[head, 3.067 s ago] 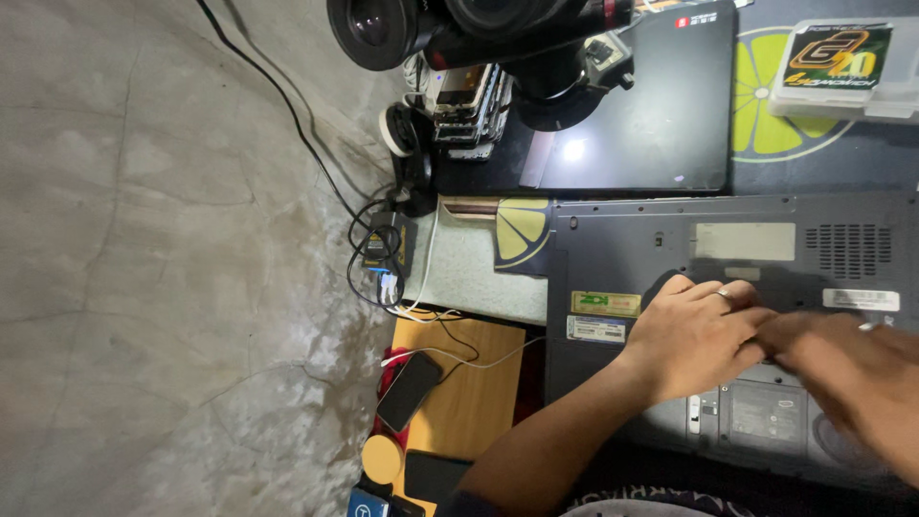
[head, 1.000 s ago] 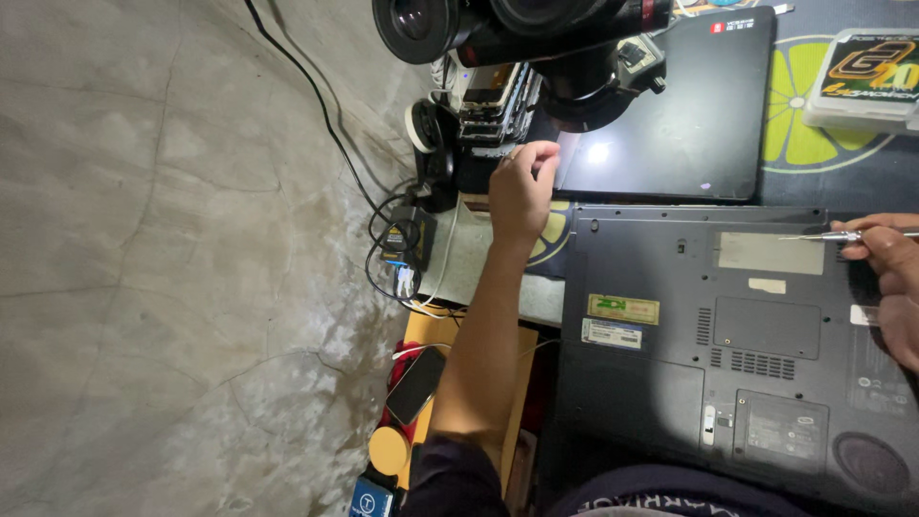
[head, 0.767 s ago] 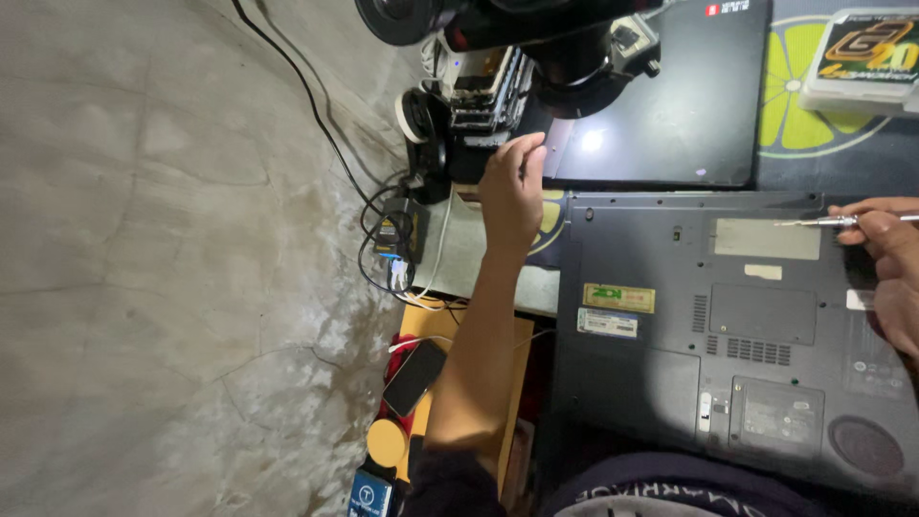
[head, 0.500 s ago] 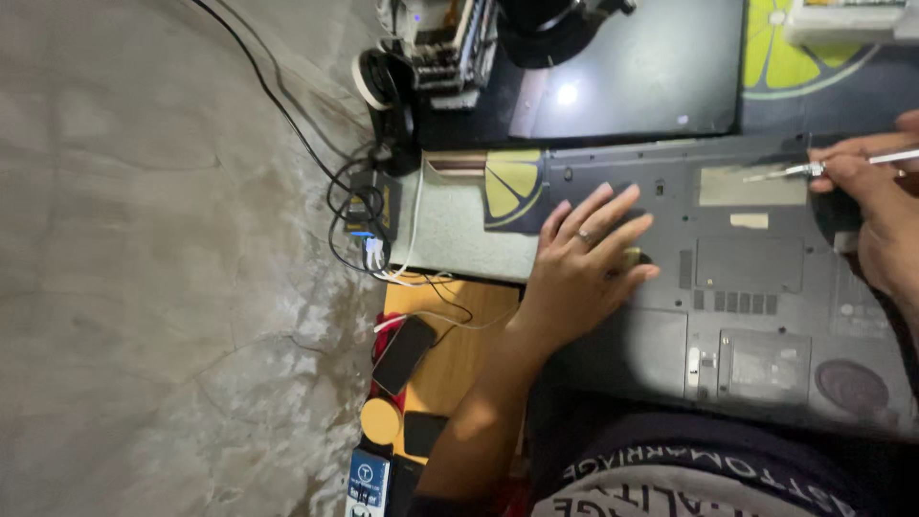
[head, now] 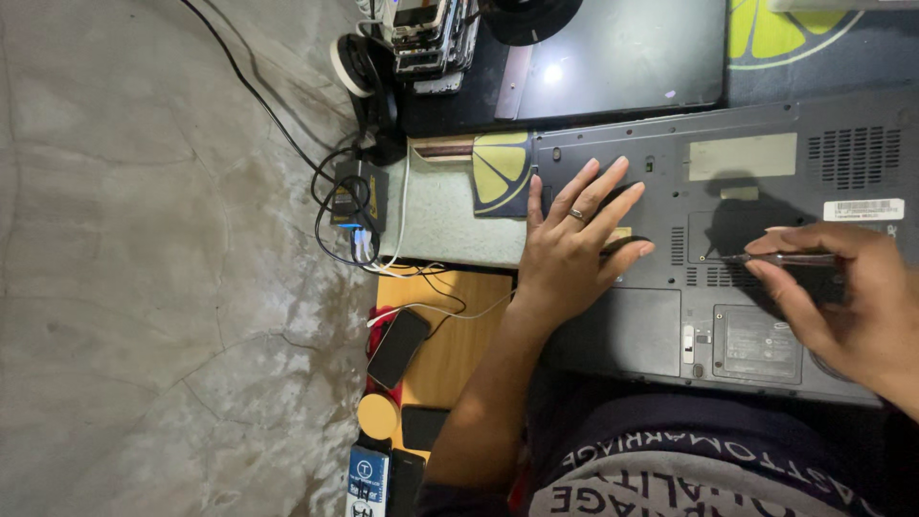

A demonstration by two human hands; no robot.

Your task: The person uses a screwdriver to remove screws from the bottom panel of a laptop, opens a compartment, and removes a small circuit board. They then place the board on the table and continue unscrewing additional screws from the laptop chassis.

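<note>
At far left, dark phones (head: 397,347) lie on a wooden board (head: 459,330), well clear of the work. The left hand (head: 571,251) rests flat, fingers spread, on the upturned grey laptop (head: 766,316), holding nothing. To its right, the right hand (head: 842,306) pinches a slim screwdriver (head: 766,258), lying crosswise with its tip toward the left hand, on the base.

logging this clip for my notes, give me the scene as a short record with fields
setting: grey floor with a low work surface
main item: grey laptop lying bottom side up
left hand: left hand flat on the laptop base, fingers spread, a ring on one finger
right hand: right hand holding a thin screwdriver, its tip on the base
nearby: second laptop, black cables, phone on a wooden board
</note>
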